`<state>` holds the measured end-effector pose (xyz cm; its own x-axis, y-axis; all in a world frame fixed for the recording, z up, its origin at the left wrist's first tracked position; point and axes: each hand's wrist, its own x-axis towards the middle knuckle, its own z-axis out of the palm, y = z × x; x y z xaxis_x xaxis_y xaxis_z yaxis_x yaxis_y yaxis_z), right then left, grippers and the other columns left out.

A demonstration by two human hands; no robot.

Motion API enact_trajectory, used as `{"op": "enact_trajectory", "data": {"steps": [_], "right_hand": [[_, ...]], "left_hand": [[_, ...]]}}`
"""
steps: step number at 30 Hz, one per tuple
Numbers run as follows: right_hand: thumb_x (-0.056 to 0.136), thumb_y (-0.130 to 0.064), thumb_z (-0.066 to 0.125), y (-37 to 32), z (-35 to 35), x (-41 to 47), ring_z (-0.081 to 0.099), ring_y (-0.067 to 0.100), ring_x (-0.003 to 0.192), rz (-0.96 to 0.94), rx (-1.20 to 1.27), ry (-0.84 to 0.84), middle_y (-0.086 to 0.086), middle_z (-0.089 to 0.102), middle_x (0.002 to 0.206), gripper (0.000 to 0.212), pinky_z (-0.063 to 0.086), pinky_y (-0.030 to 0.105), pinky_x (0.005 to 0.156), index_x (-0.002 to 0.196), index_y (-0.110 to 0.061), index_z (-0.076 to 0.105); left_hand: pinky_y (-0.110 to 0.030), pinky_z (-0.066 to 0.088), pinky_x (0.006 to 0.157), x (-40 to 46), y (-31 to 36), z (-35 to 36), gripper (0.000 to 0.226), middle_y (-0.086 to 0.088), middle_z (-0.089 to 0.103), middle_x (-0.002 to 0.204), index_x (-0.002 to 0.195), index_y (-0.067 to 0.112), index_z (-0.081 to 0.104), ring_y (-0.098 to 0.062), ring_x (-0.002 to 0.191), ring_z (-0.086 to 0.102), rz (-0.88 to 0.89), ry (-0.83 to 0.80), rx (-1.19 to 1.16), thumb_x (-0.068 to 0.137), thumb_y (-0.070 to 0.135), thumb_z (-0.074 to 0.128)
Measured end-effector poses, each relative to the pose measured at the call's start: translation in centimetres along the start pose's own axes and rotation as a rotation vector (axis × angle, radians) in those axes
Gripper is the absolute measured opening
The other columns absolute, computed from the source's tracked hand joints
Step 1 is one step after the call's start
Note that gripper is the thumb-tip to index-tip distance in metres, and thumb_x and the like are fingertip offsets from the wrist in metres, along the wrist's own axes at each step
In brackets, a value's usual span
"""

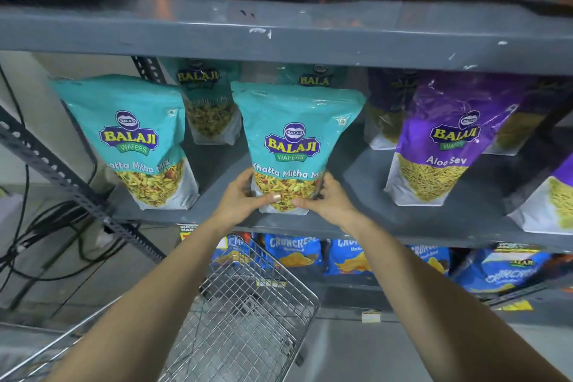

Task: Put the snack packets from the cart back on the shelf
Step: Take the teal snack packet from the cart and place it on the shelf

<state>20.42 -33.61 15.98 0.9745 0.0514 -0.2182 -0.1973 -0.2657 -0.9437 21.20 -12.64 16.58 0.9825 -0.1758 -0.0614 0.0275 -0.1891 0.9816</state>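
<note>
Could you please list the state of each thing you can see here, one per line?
Middle teal packet: upright on the shelf, held at its base by both hands.
Left hand: gripping the packet's lower left.
Right hand: gripping the packet's lower right.
Left teal packet: standing upright, untouched.
Purple packet: standing, leaning slightly.
Cart: below the arms; visible part of the basket holds nothing.
</note>
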Motion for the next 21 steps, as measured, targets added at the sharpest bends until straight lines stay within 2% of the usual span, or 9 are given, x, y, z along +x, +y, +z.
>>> {"op": "enact_trajectory", "data": {"steps": [4, 6, 8, 10, 12, 14, 17, 19, 21], "right_hand": [[0.053, -0.037, 0.09, -0.1, 0.1, -0.2, 0.061, 0.014, 0.115, -0.021, -0.008, 0.015, -0.007, 0.063, 0.126, 0.087, 0.052, 0.042, 0.1, 0.128, -0.03, 0.046], [0.057, -0.032, 0.09, -0.3, 0.0, -0.4, 0.058, 0.016, 0.119, -0.02, -0.006, 0.003, -0.006, 0.061, 0.129, 0.088, 0.05, 0.039, 0.101, 0.131, -0.03, 0.043], [0.059, -0.029, 0.089, -0.3, -0.2, -0.7, 0.052, 0.017, 0.128, -0.018, 0.014, -0.022, -0.004, 0.055, 0.138, 0.095, 0.046, 0.033, 0.101, 0.138, -0.029, 0.036], [0.062, -0.023, 0.089, 0.0, -0.8, -1.4, 0.042, 0.019, 0.137, -0.017, 0.049, -0.011, 0.003, 0.044, 0.147, 0.109, 0.039, 0.033, 0.108, 0.147, -0.031, 0.021], [0.062, -0.02, 0.088, 0.8, -2.0, -2.6, 0.038, 0.019, 0.139, -0.027, 0.116, 0.048, 0.009, 0.04, 0.148, 0.112, 0.034, 0.039, 0.115, 0.148, -0.036, 0.019], [0.064, -0.017, 0.087, 1.8, -3.6, -3.9, 0.044, 0.015, 0.134, -0.047, 0.197, 0.137, 0.006, 0.048, 0.141, 0.095, 0.037, 0.037, 0.113, 0.143, -0.033, 0.036], [0.072, -0.013, 0.081, 3.4, -6.5, -6.0, 0.06, 0.007, 0.113, -0.059, 0.217, 0.324, 0.001, 0.065, 0.121, 0.049, 0.048, 0.024, 0.099, 0.118, -0.016, 0.064], [0.074, -0.01, 0.079, 4.6, -9.1, -7.3, 0.065, -0.007, 0.087, -0.082, 0.187, 0.462, 0.003, 0.071, 0.101, 0.025, 0.051, 0.013, 0.081, 0.098, -0.01, 0.071], [0.073, -0.005, 0.079, 5.9, -12.1, -8.0, 0.064, -0.008, 0.068, -0.1, 0.161, 0.591, 0.004, 0.071, 0.081, 0.012, 0.047, 0.009, 0.069, 0.083, -0.004, 0.073]], "left_hand": [[-0.009, 0.054, 0.073, 0.0, 0.0, -0.2, 0.053, 0.029, 0.073, 0.093, 0.118, 0.024, 0.056, 0.008, 0.09, 0.068, -0.013, -0.009, -0.009, 0.075, 0.002, 0.078], [-0.022, 0.056, 0.089, 0.0, -0.2, -0.5, 0.064, 0.018, 0.071, 0.113, 0.128, 0.021, 0.053, -0.001, 0.107, 0.066, -0.014, -0.037, -0.016, 0.073, 0.008, 0.081], [-0.026, 0.049, 0.099, -0.3, -0.3, -0.5, 0.085, 0.008, 0.056, 0.136, 0.141, 0.02, 0.039, -0.006, 0.124, 0.055, -0.01, -0.007, -0.027, 0.069, 0.012, 0.085], [-0.016, 0.046, 0.092, -1.2, 0.0, -0.1, 0.089, 0.003, 0.051, 0.129, 0.137, 0.017, 0.037, -0.006, 0.114, 0.054, 0.004, 0.167, 0.002, 0.064, 0.014, 0.089], [-0.008, 0.043, 0.076, -2.1, 0.4, 0.5, 0.071, 0.003, 0.053, 0.1, 0.116, 0.015, 0.048, -0.005, 0.089, 0.053, 0.084, 0.36, 0.053, 0.06, 0.017, 0.091], [-0.008, 0.041, 0.067, -3.2, 1.2, 1.9, 0.046, 0.003, 0.054, 0.081, 0.096, 0.011, 0.058, -0.002, 0.073, 0.05, 0.194, 0.428, 0.079, 0.063, 0.014, 0.089], [-0.01, 0.043, 0.064, -4.1, 2.6, 5.6, 0.011, -0.004, 0.068, 0.072, 0.077, 0.006, 0.074, 0.001, 0.065, 0.057, 0.361, 0.4, 0.204, 0.071, 0.009, 0.083], [-0.018, 0.048, 0.066, -3.8, 3.2, 9.0, 0.006, -0.004, 0.071, 0.071, 0.076, 0.008, 0.077, -0.003, 0.069, 0.061, 0.417, 0.351, 0.258, 0.074, 0.012, 0.081], [-0.023, 0.051, 0.067, -2.7, 3.6, 12.2, 0.008, -0.002, 0.071, 0.071, 0.076, 0.01, 0.078, -0.008, 0.07, 0.063, 0.423, 0.308, 0.255, 0.075, 0.017, 0.081]]}}
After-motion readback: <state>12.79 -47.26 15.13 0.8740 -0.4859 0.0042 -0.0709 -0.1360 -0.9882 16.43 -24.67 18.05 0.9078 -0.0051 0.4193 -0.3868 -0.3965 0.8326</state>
